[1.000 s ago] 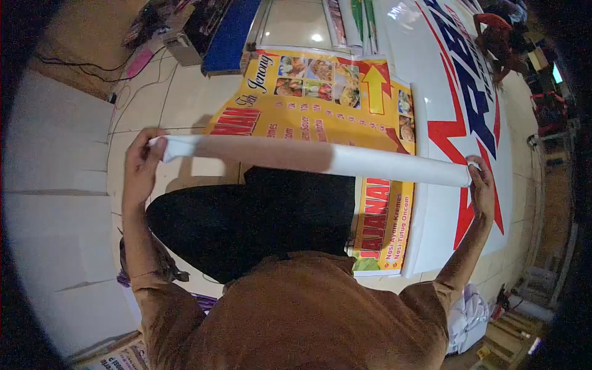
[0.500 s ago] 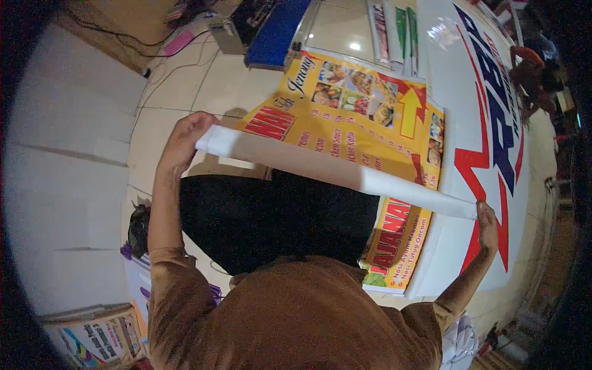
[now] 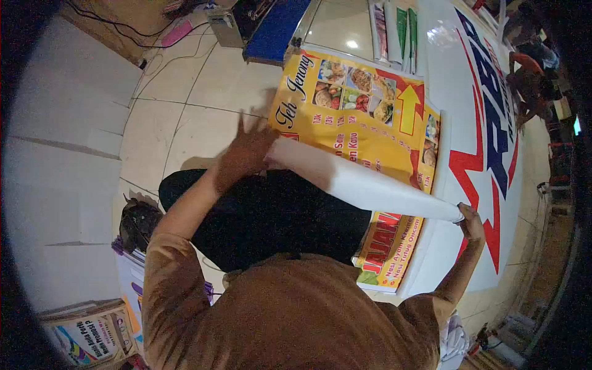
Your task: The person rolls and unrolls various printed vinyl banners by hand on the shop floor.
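Observation:
A white rolled banner sheet (image 3: pixel 351 182) slants across in front of me, over my black-clad lap. At its left end is my left hand (image 3: pixel 246 151), fingers spread, its palm side by the roll's end. My right hand (image 3: pixel 472 223) grips the narrower right end, fingers wrapped round it. Beyond the roll lies a yellow printed food banner (image 3: pixel 370 142) with dish photos, prices and a yellow arrow. The roll covers its middle, and a red-lettered part of the banner shows on my side of it.
A large white banner (image 3: pixel 441 246) with red and blue graphics lies on the right. Several rolled prints (image 3: pixel 401 40) are at the back, near a blue panel (image 3: pixel 274 31). White boards (image 3: pixel 68 185) stand left; a dark bag (image 3: pixel 140 222) is beside me. Another person (image 3: pixel 530 80) is at the far right.
My left hand has moved right and opened, its fingers now spread. The roll's left end has shifted right, uncovering more of the yellow banner's left side. My right hand has moved slightly left.

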Tool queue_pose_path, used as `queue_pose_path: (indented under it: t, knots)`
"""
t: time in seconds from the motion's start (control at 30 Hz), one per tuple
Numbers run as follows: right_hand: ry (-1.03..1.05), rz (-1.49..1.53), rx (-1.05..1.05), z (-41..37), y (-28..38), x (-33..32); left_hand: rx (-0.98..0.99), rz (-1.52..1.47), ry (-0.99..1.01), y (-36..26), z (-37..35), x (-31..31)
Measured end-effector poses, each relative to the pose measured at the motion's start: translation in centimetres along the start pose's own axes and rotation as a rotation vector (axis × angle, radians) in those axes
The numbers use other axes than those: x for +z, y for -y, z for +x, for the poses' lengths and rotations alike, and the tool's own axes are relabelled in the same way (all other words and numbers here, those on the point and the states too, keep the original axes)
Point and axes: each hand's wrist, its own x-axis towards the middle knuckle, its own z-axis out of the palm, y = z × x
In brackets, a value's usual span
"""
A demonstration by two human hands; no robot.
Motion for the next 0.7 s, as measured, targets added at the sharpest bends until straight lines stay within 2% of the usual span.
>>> queue_pose_path:
  t: [0.03,0.1,0.13,0.2,0.3,0.37,0.43,0.5,0.57,0.63,0.67,0.7]
  knots:
    - [-0.003,-0.002,-0.004,-0.4,0.3,0.1,0.001,0.000,-0.005,-0.2,0.3,1.0]
    - [0.001,-0.066,-0.094,-0.4,0.5,0.5,0.185,-0.385,0.234,-0.4,1.8,1.1]
    - [-0.009,-0.056,-0.092,-0.3,0.4,0.8,0.192,-0.372,0.235,-0.9,2.3,1.1]
    - [0.012,-0.076,-0.116,-0.3,0.3,1.3,0.326,-0.617,0.435,-3.0,3.3,0.6]
    - [0.064,-0.209,-0.140,-0.3,0.5,1.0,0.251,-0.631,0.505,-3.5,2.5,1.6]
    - [-0.012,-0.251,-0.113,0.0,-0.8,0.7,0.281,-0.622,0.517,-2.4,1.9,1.8]
    - [-0.088,-0.292,-0.180,0.8,-1.9,0.6,0.215,-0.614,0.622,-1.5,0.3,2.5]
    - [-0.116,-0.306,-0.335,1.1,-0.9,2.3,0.175,-0.620,0.627,-1.2,-0.6,2.7]
    - [-0.168,-0.394,-0.328,1.0,0.4,3.8,0.137,-0.623,0.628,-0.5,-1.4,3.2]
    - [-0.231,-0.358,-0.391,1.5,0.0,4.3,0.135,-0.436,0.323,0.2,-2.1,3.9]
    - [-0.279,-0.356,-0.380,1.3,-0.2,4.7,0.136,-0.439,0.325,-0.2,-2.3,2.5]
    - [-0.276,-0.362,-0.369,1.2,-0.6,4.7,-0.003,-0.246,0.354,-0.9,-2.6,-0.4]
